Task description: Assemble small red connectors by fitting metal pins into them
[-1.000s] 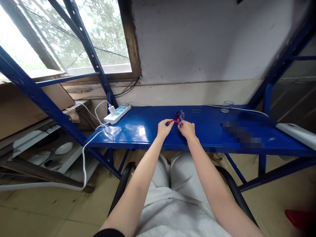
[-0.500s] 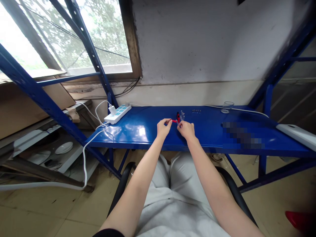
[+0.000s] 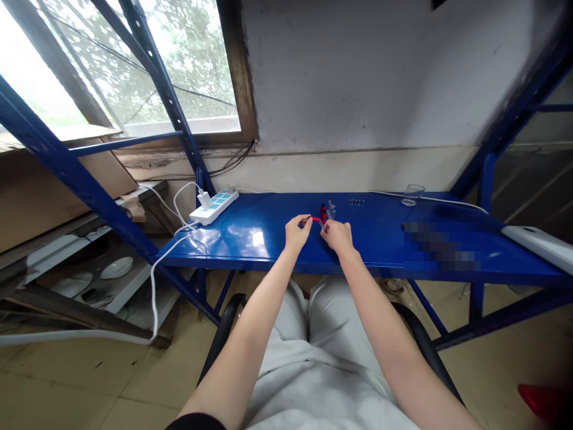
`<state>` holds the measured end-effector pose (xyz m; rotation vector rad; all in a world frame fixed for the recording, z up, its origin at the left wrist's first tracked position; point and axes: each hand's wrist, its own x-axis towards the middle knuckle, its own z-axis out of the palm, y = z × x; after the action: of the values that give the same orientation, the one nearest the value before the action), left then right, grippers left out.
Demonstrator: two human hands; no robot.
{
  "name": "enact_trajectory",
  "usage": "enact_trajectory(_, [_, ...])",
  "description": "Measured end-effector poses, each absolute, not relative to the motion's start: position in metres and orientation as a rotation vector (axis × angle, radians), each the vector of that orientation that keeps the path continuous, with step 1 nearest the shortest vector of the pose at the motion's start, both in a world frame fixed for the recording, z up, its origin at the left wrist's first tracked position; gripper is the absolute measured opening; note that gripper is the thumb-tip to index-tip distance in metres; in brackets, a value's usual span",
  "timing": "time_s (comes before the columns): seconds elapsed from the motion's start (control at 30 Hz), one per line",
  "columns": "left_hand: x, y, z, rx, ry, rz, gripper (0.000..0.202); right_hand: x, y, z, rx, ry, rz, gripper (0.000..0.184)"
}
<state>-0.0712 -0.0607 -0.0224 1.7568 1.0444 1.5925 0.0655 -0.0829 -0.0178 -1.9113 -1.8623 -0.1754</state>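
Note:
My left hand (image 3: pixel 297 232) is closed in a pinch on a slender red piece (image 3: pixel 316 218) above the blue table. Its free end points towards a thin clear tube (image 3: pixel 322 224), which the fingers of my right hand (image 3: pixel 336 235) pinch. Red piece and tube meet end to end or nearly so; whether they are joined I cannot tell. Just behind my right hand lie several red and black pieces (image 3: pixel 323 210) and a cluster of clear plastic tubes (image 3: pixel 331 209). Farther back, several tiny pale parts (image 3: pixel 357 202) lie in a row.
A white power strip (image 3: pixel 213 206) with a plug and cables lies at the left of the blue table (image 3: pixel 250 210). To the right are a clear glass (image 3: pixel 412 194), a blurred-out dark object (image 3: pixel 441 246) and a white device (image 3: pixel 539 243) at the edge. Blue frame posts rise on both sides.
Both hands stay almost in place. The red piece between them looks slightly more tilted; nothing is let go.

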Motion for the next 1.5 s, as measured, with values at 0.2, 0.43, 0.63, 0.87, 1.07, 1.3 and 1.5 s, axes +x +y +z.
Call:
enact_trajectory(0.2, [-0.072,-0.066,-0.017,1.810,1.033,1.596,0.025,0.062,-0.086,-0.015,-1.871,-1.902,-0.198,0.010])
enact_trajectory(0.43, [-0.072,-0.068,-0.015,1.849,1.015,1.489,0.022,0.058,-0.089,-0.012,-1.683,-1.892,-0.186,0.013])
enact_trajectory(0.63, [-0.071,-0.066,-0.015,1.812,1.044,1.501,0.022,0.059,-0.089,-0.012,-1.583,-1.889,-0.140,0.014])
enact_trajectory(0.87, [-0.071,-0.061,-0.019,1.825,1.174,1.452,0.021,0.058,-0.088,-0.012,-1.500,-1.895,-0.085,0.014])
enact_trajectory(1.07, [-0.071,-0.054,-0.025,1.890,1.123,1.390,0.020,0.056,-0.090,-0.011,-1.469,-1.890,-0.120,0.018])
enact_trajectory(1.3, [-0.071,-0.051,-0.027,1.780,1.120,1.406,0.020,0.055,-0.089,-0.012,-1.425,-1.886,-0.103,0.025])
enact_trajectory(1.5, [-0.070,-0.051,-0.025,1.690,1.194,1.446,0.018,0.055,-0.086,-0.017,-1.394,-1.898,-0.033,0.034])
